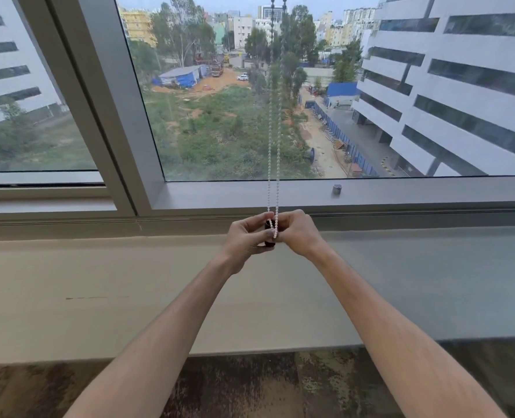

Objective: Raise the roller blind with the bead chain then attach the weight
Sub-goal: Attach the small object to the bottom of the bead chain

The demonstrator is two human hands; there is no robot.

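Blind not in view; window pane fully uncovered, so raising judged done. Remaining: weight attachment, in progress, not confirmed seated.

Bead chain [273, 164]: twin strands of small pale round beads, hanging straight from 12 o'clock down to the hands at frame centre, above the sill [99, 285].

Weight [269, 236]: small dark cylinder, smooth, upright, at the chain's lower loop; mostly hidden.

Left hand [244, 239]: fingers closed around the weight. Right hand [295, 233]: fingers pinched on the chain beside it, hands touching.

Sill matte, beige, flat. Window frame [105, 116] grey metal.
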